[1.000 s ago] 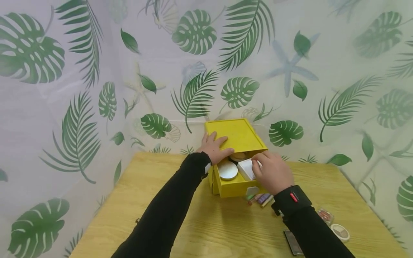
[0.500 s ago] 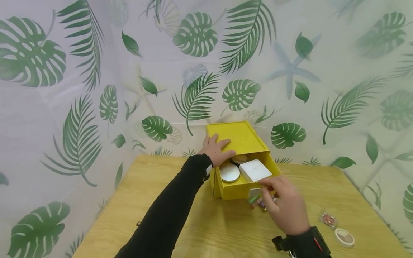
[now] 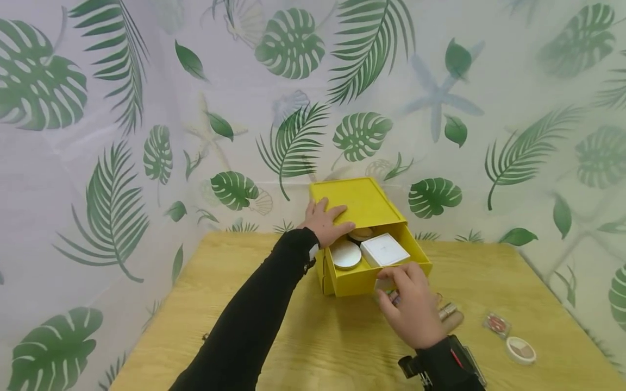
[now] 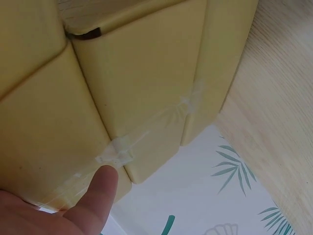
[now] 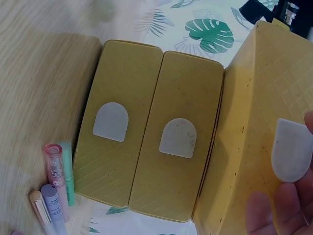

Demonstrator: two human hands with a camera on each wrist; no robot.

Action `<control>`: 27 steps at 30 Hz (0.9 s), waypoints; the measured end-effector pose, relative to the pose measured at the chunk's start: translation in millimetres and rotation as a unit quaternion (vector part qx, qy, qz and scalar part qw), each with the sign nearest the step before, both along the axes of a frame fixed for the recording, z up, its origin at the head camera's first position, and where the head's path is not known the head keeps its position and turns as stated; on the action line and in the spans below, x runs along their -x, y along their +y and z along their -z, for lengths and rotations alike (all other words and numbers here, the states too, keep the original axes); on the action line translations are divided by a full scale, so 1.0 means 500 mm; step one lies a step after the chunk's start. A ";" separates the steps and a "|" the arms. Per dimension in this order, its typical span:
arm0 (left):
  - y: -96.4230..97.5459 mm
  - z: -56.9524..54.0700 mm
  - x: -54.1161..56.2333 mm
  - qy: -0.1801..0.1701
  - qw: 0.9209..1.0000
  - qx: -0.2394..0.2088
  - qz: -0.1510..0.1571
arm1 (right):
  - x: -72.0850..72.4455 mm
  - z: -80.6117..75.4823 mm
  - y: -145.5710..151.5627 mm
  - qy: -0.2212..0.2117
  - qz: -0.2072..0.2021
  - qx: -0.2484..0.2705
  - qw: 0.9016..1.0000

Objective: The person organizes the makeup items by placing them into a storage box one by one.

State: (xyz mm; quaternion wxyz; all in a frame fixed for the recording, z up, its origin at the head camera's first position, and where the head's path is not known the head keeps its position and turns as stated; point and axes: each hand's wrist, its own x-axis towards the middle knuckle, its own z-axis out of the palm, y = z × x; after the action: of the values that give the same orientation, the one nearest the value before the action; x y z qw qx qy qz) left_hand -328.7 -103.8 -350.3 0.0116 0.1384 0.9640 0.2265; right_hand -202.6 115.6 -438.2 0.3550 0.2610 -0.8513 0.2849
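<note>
A yellow drawer box (image 3: 354,203) stands on the table, its top drawer (image 3: 354,284) pulled out. Spread over the box's top left edge, my left hand (image 3: 324,224) steadies there with straight fingers; one finger (image 4: 100,193) shows against the box's side in the left wrist view. My right hand (image 3: 413,309) pinches the white tab (image 5: 291,152) on the drawer's front. Inside the drawer lie a white square box (image 3: 385,250), a round white-lidded case (image 3: 345,255) and a round, dark-edged case (image 3: 362,234) partly under the top.
Two closed drawers (image 5: 115,161) sit below the open one. Several lip-gloss-like tubes (image 5: 55,171) lie before them. To the right are more tubes (image 3: 451,318), a small clear-cased palette (image 3: 497,324) and a round compact (image 3: 520,350). A leaf-print backdrop (image 3: 293,141) stands behind.
My right hand has left the white square box, drawn back, then moved left to the drawer's tab. The square box now lies uncovered in the drawer. My left hand has stayed put.
</note>
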 end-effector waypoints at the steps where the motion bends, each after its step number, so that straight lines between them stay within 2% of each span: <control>1: -0.001 -0.003 0.000 0.003 1.000 -0.002 0.002 | 0.005 -0.002 -0.002 -0.002 0.000 0.000 1.000; 7: -0.008 -0.005 0.006 0.000 1.000 -0.013 0.000 | 0.030 -0.010 -0.015 -0.027 0.000 0.000 1.000; 15: -0.016 0.003 -0.002 -0.009 1.000 -0.023 0.001 | 0.070 -0.006 -0.026 -0.047 -0.011 -0.001 0.999; 20: -0.015 -0.002 -0.005 -0.006 1.000 -0.020 0.004 | 0.099 -0.017 -0.033 -0.080 -0.010 0.002 0.997; 27: -0.011 -0.010 -0.007 -0.014 1.000 -0.011 0.007 | 0.123 -0.032 -0.038 -0.119 -0.012 0.003 0.993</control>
State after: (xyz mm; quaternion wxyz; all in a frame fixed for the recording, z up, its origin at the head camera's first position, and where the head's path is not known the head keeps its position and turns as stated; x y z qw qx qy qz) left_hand -325.1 -109.5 -345.1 0.0257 0.1423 0.9602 0.2391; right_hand -264.2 96.7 -422.4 0.2490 0.2340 -0.8834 0.3206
